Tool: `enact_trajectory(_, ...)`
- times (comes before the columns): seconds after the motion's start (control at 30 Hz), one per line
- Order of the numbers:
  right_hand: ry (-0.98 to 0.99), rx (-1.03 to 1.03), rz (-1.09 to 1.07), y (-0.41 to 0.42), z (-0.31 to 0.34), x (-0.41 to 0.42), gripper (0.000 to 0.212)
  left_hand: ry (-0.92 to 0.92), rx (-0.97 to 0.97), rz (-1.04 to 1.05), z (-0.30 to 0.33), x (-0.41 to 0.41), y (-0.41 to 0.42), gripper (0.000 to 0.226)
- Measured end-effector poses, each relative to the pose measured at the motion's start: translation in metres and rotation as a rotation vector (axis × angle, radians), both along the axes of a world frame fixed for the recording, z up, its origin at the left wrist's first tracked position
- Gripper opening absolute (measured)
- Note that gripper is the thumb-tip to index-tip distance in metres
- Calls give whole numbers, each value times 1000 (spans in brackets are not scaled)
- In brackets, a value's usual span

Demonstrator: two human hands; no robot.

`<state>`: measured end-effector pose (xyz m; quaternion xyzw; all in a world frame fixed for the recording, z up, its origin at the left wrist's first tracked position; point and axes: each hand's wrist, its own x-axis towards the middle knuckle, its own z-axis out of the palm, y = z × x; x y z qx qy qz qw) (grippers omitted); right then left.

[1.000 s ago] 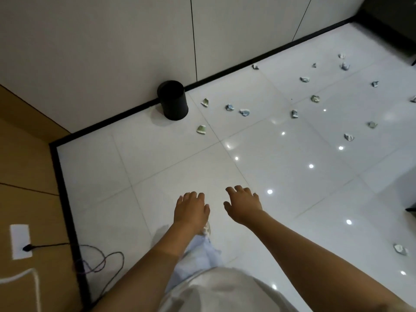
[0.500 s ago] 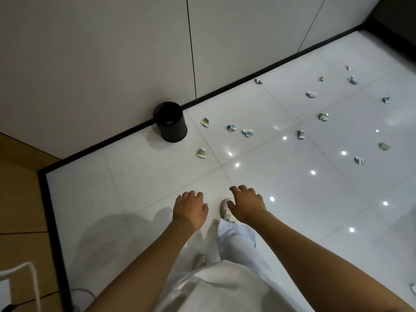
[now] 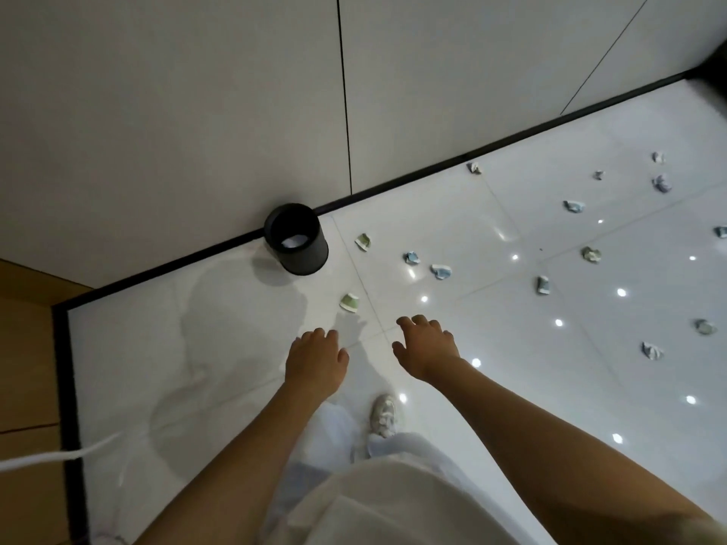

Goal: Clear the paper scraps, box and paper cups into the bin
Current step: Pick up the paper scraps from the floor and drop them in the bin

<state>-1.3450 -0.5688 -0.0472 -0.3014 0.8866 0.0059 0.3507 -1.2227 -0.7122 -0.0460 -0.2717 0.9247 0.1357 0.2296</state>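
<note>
Bare floor [image 3: 204, 348] lies open between both hands and the black bin [image 3: 296, 239] by the wall [image 3: 196, 112]; only one crumpled paper cup [image 3: 349, 302] sits between.

Your left hand [image 3: 314, 361] and right hand [image 3: 427, 346] hang empty, fingers [image 3: 417, 322] relaxed, over the white floor [image 3: 511, 308], crumpled green cup [image 3: 349, 302] just ahead, black bin [image 3: 296, 239] by the wall, paper scraps [image 3: 440, 271] scattered right.

Left grip [image 3: 314, 361] and right grip [image 3: 427, 346] extended forward, palms down, fingers relaxed, empty
</note>
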Motion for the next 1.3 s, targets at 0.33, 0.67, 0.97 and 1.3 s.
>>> enact_trajectory(0.33,-41,-11,-92,-100,-18,-65,50,-6,20,-10,-16,-72,-109,33)
enact_trajectory(0.67,-90,-66,-396,-235,-32,-96,48,-56,43,-222,-20,-144,-273,37)
enact_trajectory(0.97,-163,-50,-580,-257,-52,-104,46,-129,104,-341,-39,-184,-309,29)
enact_trajectory(1.3,-210,-33,-593,-246,-137,-123,50,-177,209,-263,-128,-191,-287,36)
